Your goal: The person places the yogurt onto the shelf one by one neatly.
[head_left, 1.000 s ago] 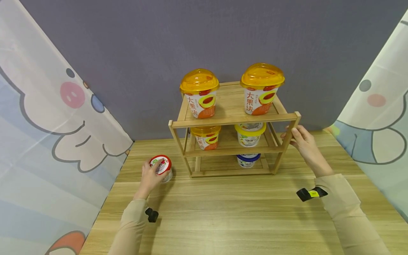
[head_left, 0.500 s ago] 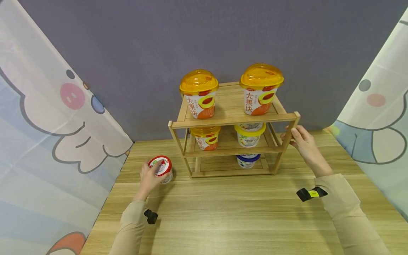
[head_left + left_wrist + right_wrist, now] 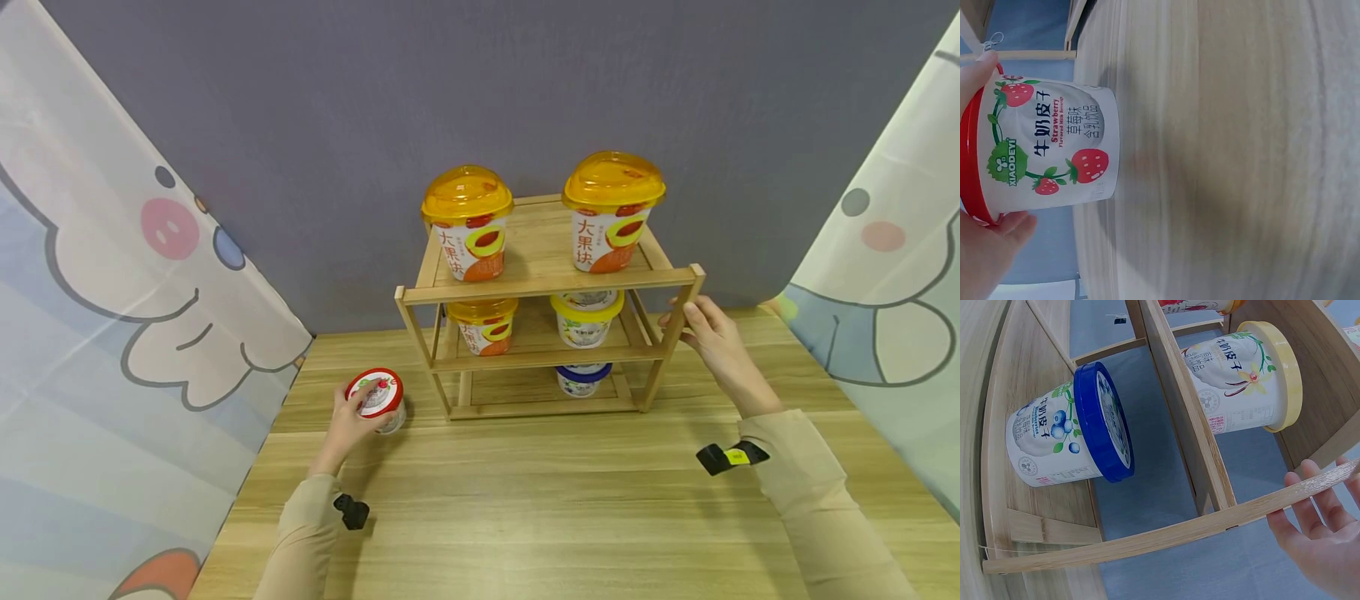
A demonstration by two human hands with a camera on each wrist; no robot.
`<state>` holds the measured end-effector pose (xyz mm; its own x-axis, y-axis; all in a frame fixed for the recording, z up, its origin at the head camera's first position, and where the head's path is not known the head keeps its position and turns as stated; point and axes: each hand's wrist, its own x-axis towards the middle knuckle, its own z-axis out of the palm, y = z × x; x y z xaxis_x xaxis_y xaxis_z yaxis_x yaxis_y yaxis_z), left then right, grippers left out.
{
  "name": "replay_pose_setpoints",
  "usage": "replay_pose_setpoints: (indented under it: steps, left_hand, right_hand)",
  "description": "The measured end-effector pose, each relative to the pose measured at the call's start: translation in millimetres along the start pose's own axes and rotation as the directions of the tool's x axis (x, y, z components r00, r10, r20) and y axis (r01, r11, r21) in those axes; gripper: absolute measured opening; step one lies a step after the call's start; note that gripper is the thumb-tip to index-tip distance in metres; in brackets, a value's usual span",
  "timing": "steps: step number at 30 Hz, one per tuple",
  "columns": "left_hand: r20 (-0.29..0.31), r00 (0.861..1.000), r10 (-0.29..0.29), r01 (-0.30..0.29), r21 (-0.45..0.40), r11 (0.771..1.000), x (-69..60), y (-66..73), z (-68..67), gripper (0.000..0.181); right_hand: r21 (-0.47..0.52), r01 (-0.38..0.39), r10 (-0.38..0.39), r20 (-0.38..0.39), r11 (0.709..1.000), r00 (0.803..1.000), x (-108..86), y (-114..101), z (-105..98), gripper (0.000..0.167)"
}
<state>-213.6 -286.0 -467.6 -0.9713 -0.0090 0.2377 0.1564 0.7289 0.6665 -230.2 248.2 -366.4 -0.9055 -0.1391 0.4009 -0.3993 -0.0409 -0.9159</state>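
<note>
My left hand (image 3: 351,423) grips a strawberry milk cup (image 3: 1054,144) by its red lid (image 3: 382,385), thumb on one side and fingers on the other. The cup stands upright on the table, left of a wooden rack (image 3: 547,285). At the rack's right side, my right hand (image 3: 716,333) holds the front upright post (image 3: 1260,506); its fingertips show past the post in the right wrist view. A blueberry cup (image 3: 1060,431) with a blue lid sits on the bottom shelf. Above it, on the middle shelf, is a yellow-lidded cup (image 3: 1241,378).
Two fruit cups (image 3: 468,221) with domed orange lids stand on the top shelf. Another orange-lidded cup (image 3: 483,327) is at the middle shelf's left. Behind the rack is a grey wall (image 3: 360,108); cartoon curtains (image 3: 112,275) flank the wooden table (image 3: 510,508).
My left hand and forearm have shifted slightly back and left, with the fingers still about the red lid. My right hand has stayed on the post.
</note>
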Motion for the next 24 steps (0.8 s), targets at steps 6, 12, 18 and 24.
replay_pose_setpoints:
  steps: [6, 12, 18, 24]
  left_hand:
    - [-0.001, 0.999, -0.053, 0.053, -0.042, 0.998, -0.4, -0.2, 1.2, 0.064]
    - [-0.014, 0.996, -0.089, 0.088, -0.052, 0.995, 0.8, -0.3, 3.5, 0.064]
    - [-0.045, 0.993, -0.111, 0.108, -0.076, 0.991, 0.9, 0.5, 6.9, 0.06]
    - [-0.095, 0.987, -0.132, 0.121, -0.105, 0.987, -2.5, 2.0, 8.8, 0.059]
  right_hand:
    - [0.01, 0.005, -0.005, 0.006, 1.0, 1.0, -0.5, 0.6, -0.4, 0.024]
    - [0.004, 0.0, 0.0, 0.002, 1.0, 1.0, -1.3, -0.7, -0.1, 0.023]
    - [-0.013, -0.003, 0.003, -0.003, 1.0, 1.0, -1.9, -1.5, -0.2, 0.023]
    - [-0.007, -0.005, 0.005, -0.002, 1.0, 1.0, -1.1, -0.7, -0.1, 0.023]
